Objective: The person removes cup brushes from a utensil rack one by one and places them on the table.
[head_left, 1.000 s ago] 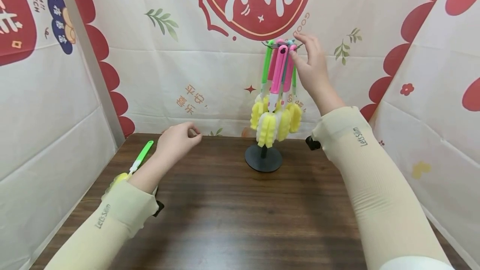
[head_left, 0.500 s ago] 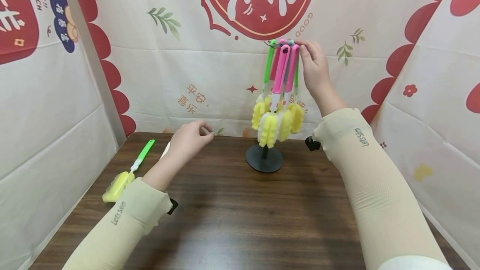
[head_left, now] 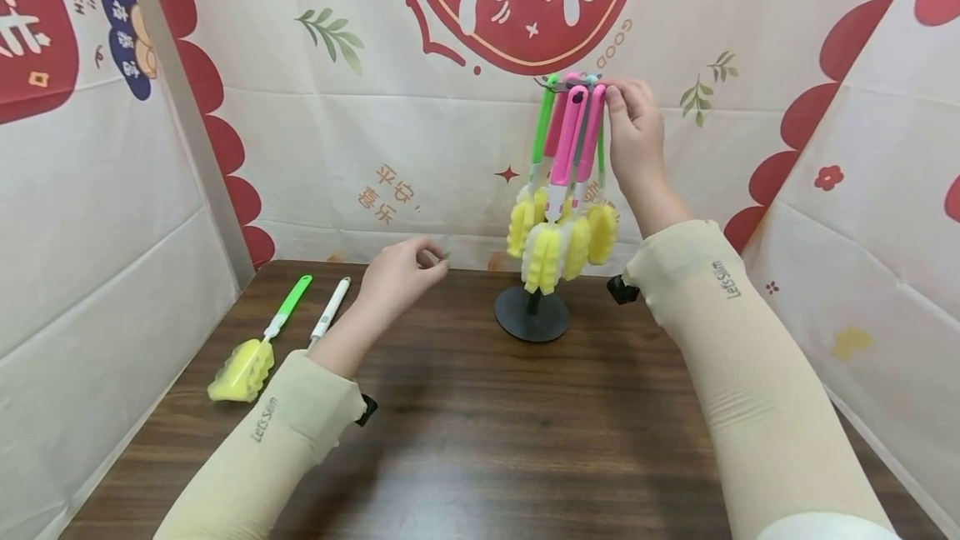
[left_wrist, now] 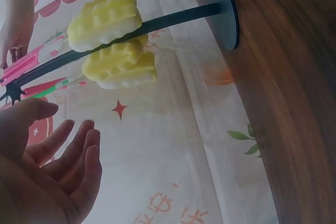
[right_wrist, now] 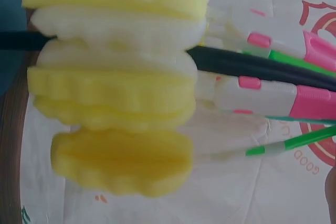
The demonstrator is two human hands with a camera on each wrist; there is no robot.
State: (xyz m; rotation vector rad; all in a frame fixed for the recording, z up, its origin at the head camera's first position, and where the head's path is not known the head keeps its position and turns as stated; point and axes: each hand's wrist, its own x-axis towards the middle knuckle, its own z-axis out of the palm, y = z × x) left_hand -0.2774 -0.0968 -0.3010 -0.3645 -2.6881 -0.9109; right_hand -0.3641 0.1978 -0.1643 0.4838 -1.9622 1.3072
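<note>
My right hand (head_left: 637, 132) is raised at the top of a black display stand (head_left: 532, 315), thumb and forefinger pinching at a hook end beside a pink handle. Several sponge bottle brushes hang there by pink, green and teal handles, among them a pink-handled brush (head_left: 568, 140) facing me. Their yellow-and-white sponge heads (right_wrist: 121, 161) bunch around the pole in the right wrist view. Left of the stand, my left hand (head_left: 397, 277) hovers over the table's back edge with loosely bent fingers and nothing in them. The left wrist view shows its palm and fingers apart from the brushes.
On the brown wooden table (head_left: 480, 440), a green-handled sponge brush (head_left: 258, 348) lies at the left. Beside it is a white handle (head_left: 330, 307), its lower end hidden by my left arm. Printed cloth walls (head_left: 450, 165) stand behind and at both sides.
My left hand has moved right, uncovering the green-handled brush and the white handle. My right thumb and forefinger have come together at the hook end. The view has shifted slightly.
</note>
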